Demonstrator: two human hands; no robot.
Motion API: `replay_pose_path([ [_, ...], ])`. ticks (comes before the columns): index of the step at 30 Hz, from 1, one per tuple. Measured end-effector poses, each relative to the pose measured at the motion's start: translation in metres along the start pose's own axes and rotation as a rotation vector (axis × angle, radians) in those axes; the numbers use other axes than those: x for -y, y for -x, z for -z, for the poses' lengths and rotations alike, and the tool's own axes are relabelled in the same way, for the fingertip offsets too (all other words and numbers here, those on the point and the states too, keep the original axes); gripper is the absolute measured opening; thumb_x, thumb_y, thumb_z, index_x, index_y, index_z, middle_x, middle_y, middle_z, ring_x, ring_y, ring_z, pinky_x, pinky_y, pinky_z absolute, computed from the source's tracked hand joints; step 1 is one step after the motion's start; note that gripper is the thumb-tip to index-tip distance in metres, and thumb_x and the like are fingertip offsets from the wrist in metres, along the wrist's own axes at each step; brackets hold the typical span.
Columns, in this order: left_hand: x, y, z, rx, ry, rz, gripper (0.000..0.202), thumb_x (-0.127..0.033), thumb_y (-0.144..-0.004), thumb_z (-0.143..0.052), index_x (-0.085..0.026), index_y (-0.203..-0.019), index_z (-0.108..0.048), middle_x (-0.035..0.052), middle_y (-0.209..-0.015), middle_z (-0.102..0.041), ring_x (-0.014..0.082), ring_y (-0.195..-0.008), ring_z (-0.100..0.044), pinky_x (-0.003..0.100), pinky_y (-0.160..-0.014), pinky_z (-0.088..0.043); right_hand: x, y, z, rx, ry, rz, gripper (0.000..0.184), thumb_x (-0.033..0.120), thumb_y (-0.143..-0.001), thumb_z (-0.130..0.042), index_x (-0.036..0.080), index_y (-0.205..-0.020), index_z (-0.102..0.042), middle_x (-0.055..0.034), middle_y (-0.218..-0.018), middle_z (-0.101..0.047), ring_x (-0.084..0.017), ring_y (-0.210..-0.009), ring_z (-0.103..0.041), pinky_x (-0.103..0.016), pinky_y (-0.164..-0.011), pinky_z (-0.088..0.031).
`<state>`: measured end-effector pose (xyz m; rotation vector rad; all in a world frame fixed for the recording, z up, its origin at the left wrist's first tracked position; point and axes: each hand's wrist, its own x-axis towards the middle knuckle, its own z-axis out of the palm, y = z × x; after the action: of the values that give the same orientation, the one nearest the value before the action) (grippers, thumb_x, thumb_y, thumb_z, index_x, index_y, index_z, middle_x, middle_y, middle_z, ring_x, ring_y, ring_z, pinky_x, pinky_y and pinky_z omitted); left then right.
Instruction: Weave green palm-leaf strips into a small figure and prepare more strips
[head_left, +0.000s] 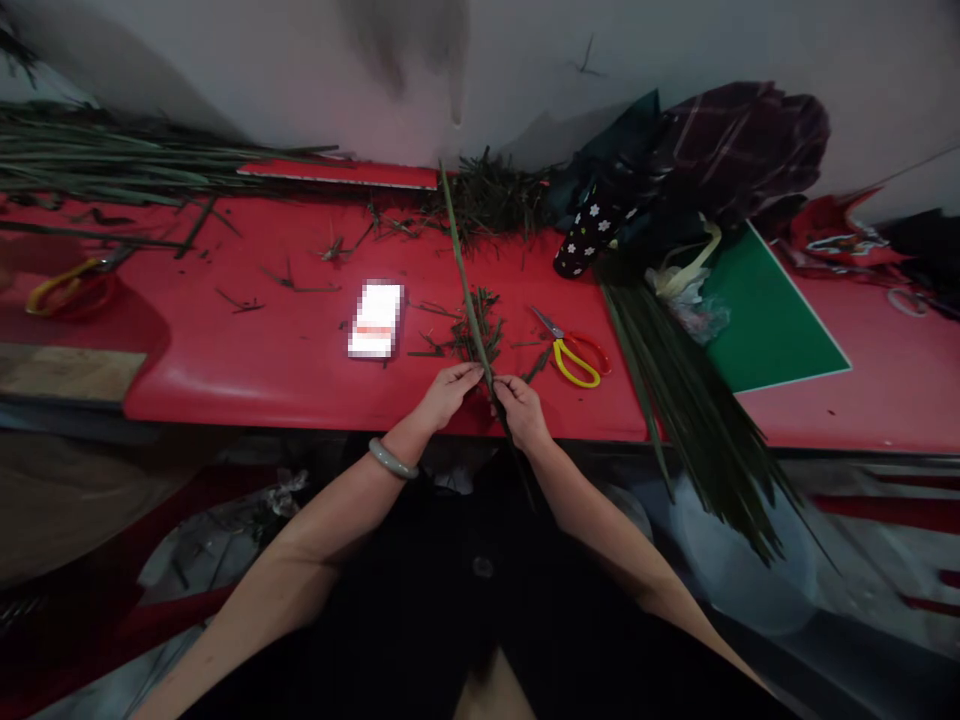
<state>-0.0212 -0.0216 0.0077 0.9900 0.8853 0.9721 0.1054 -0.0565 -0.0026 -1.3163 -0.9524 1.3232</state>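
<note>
A long narrow green leaf runs from my hands up toward the wall, its lower end hanging past the table edge. My left hand pinches it from one side, and a pale bracelet rings that wrist. Close beside, my right hand grips the same leaf between thumb and fingers. Beyond my fingertips lies a small heap of leaf scraps. To the right of it rest scissors with red and yellow handles, blades slightly apart. A lit phone, its screen blurred out, lies left of the scraps.
Bundled long leaves overhang the table's front edge at right, near a green board. A flowered black bottle and plaid cloth stand behind. At left are more leaves, another pair of scissors and a blurred hand.
</note>
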Motion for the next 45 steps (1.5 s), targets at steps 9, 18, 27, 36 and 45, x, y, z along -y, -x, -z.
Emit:
replay_pose_path([
  [9,0.008,-0.004,0.007,0.061,0.075,0.027,0.025,-0.035,-0.069,-0.061,-0.015,-0.084,-0.066,0.0018,-0.078,-0.066,0.0125,-0.076,-0.057,0.026,-0.079,-0.04,0.01,-0.002,0.004,0.058,-0.083,-0.063,0.023,0.039,-0.068,-0.055,0.018,-0.076,-0.052,0.0076,-0.05,-0.051,-0.004,-0.035,-0.039,-0.018,-0.036,-0.029],
  [18,0.003,-0.002,0.003,0.01,0.108,0.068,0.021,-0.031,-0.064,-0.066,-0.015,-0.077,-0.067,0.0008,-0.072,-0.064,0.0091,-0.065,-0.053,0.023,-0.066,-0.04,0.003,0.002,-0.002,0.01,-0.043,0.028,0.022,0.038,-0.071,-0.052,0.019,-0.082,-0.052,0.0071,-0.054,-0.051,-0.004,-0.037,-0.04,-0.019,-0.038,-0.032],
  [27,0.004,0.0,0.0,-0.046,0.033,0.009,0.015,-0.027,-0.065,-0.063,-0.013,-0.072,-0.066,-0.0014,-0.063,-0.059,0.0068,-0.059,-0.049,0.02,-0.06,-0.037,-0.003,0.003,-0.002,0.04,0.057,0.052,0.026,0.039,-0.072,-0.054,0.02,-0.088,-0.05,0.0063,-0.062,-0.055,-0.004,-0.04,-0.046,-0.017,-0.038,-0.037],
  [36,0.005,0.001,-0.003,-0.107,-0.016,0.007,0.021,-0.032,-0.063,-0.065,-0.012,-0.071,-0.064,-0.0014,-0.061,-0.058,0.0074,-0.057,-0.048,0.021,-0.057,-0.037,-0.004,0.003,-0.002,0.045,0.032,0.029,0.027,0.038,-0.069,-0.056,0.019,-0.088,-0.051,0.0057,-0.062,-0.056,-0.006,-0.045,-0.05,-0.019,-0.044,-0.044],
  [45,0.007,0.001,-0.002,-0.096,-0.051,-0.009,0.022,-0.033,-0.064,-0.065,-0.012,-0.071,-0.064,-0.0017,-0.062,-0.058,0.0071,-0.058,-0.048,0.021,-0.057,-0.037,-0.002,0.002,-0.002,0.046,0.013,0.019,0.021,0.037,-0.071,-0.054,0.02,-0.084,-0.052,0.0045,-0.062,-0.056,-0.008,-0.047,-0.051,-0.023,-0.045,-0.045],
])
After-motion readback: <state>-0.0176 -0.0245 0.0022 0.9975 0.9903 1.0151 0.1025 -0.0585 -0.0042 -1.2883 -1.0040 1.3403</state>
